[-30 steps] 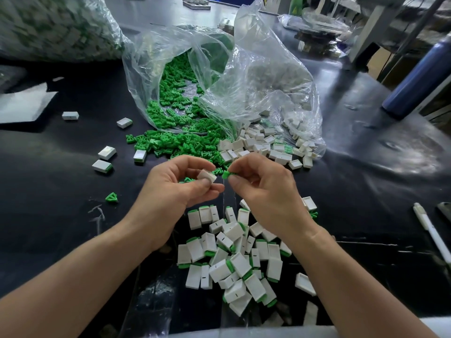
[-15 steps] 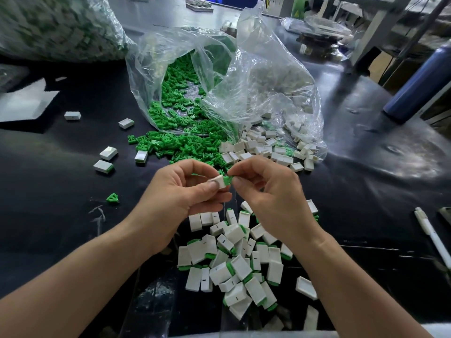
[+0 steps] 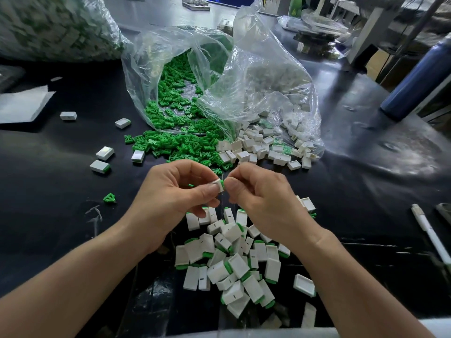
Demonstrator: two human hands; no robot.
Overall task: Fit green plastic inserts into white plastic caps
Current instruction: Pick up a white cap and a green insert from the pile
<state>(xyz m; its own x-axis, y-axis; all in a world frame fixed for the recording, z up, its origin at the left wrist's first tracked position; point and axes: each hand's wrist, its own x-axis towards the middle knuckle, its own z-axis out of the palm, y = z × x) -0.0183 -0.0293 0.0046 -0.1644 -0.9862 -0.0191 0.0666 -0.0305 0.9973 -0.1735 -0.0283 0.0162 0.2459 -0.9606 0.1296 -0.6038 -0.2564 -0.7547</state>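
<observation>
Your left hand pinches a white cap; your right hand presses the green insert in, above the finished pile.

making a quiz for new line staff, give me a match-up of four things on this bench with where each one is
1 held cap
2 loose green inserts
3 finished caps
4 white pen

a far right of the table
b pinched by the left hand
c spilling from the clear bag
d heaped under the wrists

Pairs: 1-b, 2-c, 3-d, 4-a
</observation>
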